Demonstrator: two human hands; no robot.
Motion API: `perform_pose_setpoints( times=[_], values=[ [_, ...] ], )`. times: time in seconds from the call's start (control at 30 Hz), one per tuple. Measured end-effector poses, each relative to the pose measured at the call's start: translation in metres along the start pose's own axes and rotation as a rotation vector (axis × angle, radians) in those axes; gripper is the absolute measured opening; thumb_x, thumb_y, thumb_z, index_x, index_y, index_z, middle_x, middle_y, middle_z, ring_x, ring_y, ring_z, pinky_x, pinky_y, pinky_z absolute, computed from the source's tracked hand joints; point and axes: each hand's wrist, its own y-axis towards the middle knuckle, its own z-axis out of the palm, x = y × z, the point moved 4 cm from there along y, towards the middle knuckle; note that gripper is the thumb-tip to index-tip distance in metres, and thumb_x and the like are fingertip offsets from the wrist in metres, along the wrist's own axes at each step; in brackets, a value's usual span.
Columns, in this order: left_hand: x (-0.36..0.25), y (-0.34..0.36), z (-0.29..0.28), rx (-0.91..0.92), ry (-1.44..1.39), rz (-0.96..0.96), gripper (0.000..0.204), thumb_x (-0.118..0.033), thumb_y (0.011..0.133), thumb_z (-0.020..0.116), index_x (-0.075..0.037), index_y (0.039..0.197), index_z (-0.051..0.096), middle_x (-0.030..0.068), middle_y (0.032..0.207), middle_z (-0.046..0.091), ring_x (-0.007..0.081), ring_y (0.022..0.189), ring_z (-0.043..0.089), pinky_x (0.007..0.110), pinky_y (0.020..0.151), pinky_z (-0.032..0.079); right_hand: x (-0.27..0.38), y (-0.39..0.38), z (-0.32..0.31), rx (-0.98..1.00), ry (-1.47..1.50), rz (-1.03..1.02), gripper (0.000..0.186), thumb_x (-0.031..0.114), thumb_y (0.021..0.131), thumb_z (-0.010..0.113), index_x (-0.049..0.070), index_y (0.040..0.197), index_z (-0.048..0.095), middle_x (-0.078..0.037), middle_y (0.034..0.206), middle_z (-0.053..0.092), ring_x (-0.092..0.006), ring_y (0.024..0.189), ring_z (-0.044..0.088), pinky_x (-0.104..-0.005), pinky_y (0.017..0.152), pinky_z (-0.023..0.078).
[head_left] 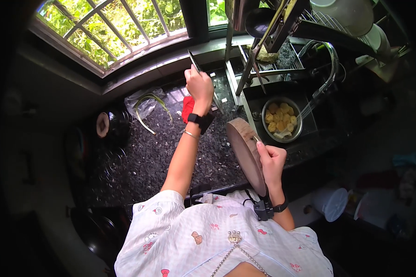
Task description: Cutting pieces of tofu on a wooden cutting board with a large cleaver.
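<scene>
My left hand (pixel 199 87) is closed around a thin, dark-edged knife (pixel 192 61) above the far part of the counter. Its narrow tip points up toward the window ledge; my fist hides the middle of it. Just behind my left wrist lies a red cloth or bag (pixel 187 109). Near the counter's right front, my right hand (pixel 272 161) grips a thick round wooden chopping board (pixel 246 154) by a small metal handle at its rim. The board stands tilted up on edge, its bark-brown side toward me. A few small white scraps lie beyond my left hand.
Right of the board, a metal bowl (pixel 282 119) of yellow chunks stands in the dark sink (pixel 316 124). A metal rack (pixel 309 30) rises over it. On the speckled black counter (pixel 171 159) lie a green stalk (pixel 145 124), a clear plastic bag (pixel 142 104) and a dark pot (pixel 118 122).
</scene>
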Motion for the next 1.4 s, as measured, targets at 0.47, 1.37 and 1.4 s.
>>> perform_pose_setpoints(
  times=[0.47,1.37,1.4],
  values=[
    [-0.003,0.031,0.001,0.141,0.139,0.112,0.031,-0.008,0.077,0.048,-0.001,0.107,0.053,0.022,0.103,0.055,0.0434,0.08,0.06,0.049,0.07,0.05,-0.013,-0.009,-0.007,-0.026,0.276,0.082,0.048,0.015,0.087,0.061,0.005,0.047,0.037,0.007,0.046,0.035,-0.0012,0.043,0.027,-0.0236,0.042,0.017],
    [0.06,0.044,0.024,0.269,-0.47,-0.119,0.033,-0.025,0.087,0.05,0.001,0.105,0.061,0.017,0.088,0.066,0.0265,0.081,0.063,0.037,0.074,0.046,-0.097,-0.014,-0.114,-0.595,0.623,0.143,0.049,0.015,0.09,0.051,0.014,0.046,0.03,0.003,0.041,0.029,-0.0075,0.034,0.026,-0.0234,0.036,0.019],
    [0.06,0.044,0.03,0.268,-0.494,-0.099,0.032,-0.024,0.087,0.05,0.001,0.102,0.061,0.0178,0.085,0.065,0.0267,0.08,0.062,0.037,0.073,0.046,-0.099,-0.014,-0.115,-0.595,0.623,0.151,0.048,0.014,0.09,0.051,0.014,0.046,0.03,0.003,0.042,0.029,-0.0074,0.034,0.026,-0.0234,0.036,0.019]
  ],
)
